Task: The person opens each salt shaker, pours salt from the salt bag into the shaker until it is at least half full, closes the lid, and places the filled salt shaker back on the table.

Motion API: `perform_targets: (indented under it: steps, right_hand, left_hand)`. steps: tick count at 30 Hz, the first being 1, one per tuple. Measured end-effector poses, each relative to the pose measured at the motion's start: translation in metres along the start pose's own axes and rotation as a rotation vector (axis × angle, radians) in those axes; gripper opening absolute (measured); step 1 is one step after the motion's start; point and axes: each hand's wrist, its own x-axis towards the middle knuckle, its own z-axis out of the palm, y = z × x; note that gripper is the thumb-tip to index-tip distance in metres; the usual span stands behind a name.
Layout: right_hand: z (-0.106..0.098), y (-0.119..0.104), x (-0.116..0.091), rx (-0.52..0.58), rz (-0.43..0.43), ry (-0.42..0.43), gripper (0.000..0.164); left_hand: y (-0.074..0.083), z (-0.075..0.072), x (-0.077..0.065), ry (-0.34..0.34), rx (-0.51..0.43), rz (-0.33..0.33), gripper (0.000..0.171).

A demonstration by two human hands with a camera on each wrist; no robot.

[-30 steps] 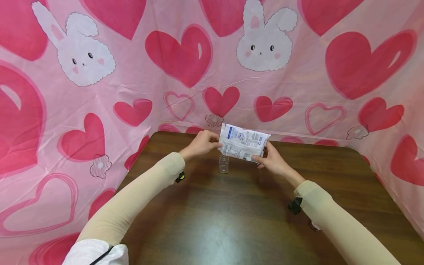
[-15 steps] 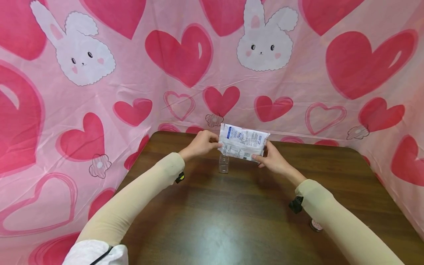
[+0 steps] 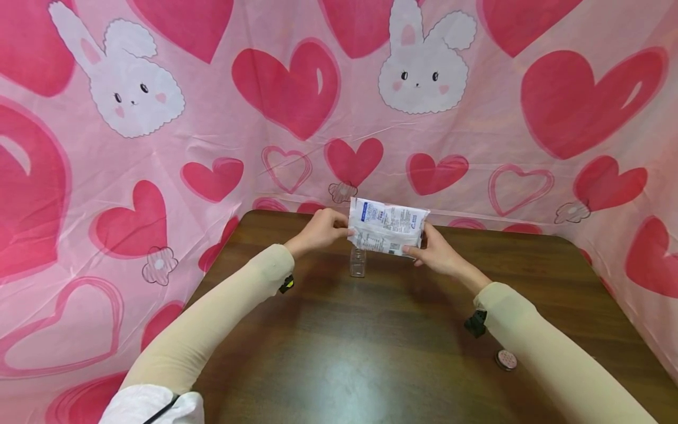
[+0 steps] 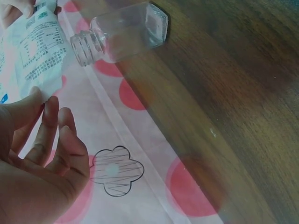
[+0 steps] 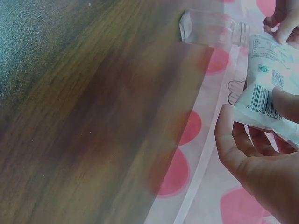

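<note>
A white printed packet (image 3: 389, 228) is held up between both hands, tilted down slightly to the right. My left hand (image 3: 320, 231) pinches its left corner between thumb and forefinger, the other fingers loosely bent. At the opposite end my right hand (image 3: 441, 254) grips it, thumb on the printed face and fingers behind; a barcode shows there in the right wrist view. Just beyond the packet a clear bottle (image 4: 131, 32) with a threaded, uncapped neck stands upright on the table. In the head view the packet hides its upper part.
The brown wooden table (image 3: 339, 353) reaches back to a pink cloth (image 3: 296, 165) printed with hearts and rabbits. A small round pink-topped lid (image 3: 506, 360) lies at the right, close beside the right forearm.
The packet has shifted slightly to the left, both hands still holding it. The right forearm has moved a little outward, so the pink-topped lid now shows whole.
</note>
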Motion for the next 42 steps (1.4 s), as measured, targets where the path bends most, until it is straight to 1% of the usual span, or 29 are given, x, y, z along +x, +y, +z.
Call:
perform_targets:
  steps: [10,16,25,31,42]
  right_hand:
    - [-0.003,-0.005,0.001,-0.005,-0.012,-0.023,0.056]
    - [-0.004,-0.007,0.003,-0.021,-0.012,-0.021,0.055]
    - [-0.005,-0.010,0.003,-0.036,-0.018,-0.030,0.060]
    - [-0.006,-0.011,0.004,-0.040,-0.029,-0.035,0.059]
    - [-0.007,-0.015,0.005,-0.040,-0.006,-0.036,0.060]
  left_hand:
    - [-0.001,0.000,-0.001,-0.003,0.004,-0.012,0.012]
    - [-0.003,0.000,-0.001,-0.001,0.016,-0.013,0.012]
    - [-0.004,-0.002,-0.003,-0.006,0.002,-0.016,0.012]
    - [-0.004,-0.002,-0.004,-0.011,-0.005,-0.020,0.013]
    - [-0.003,-0.004,-0.005,-0.007,-0.010,-0.026,0.014]
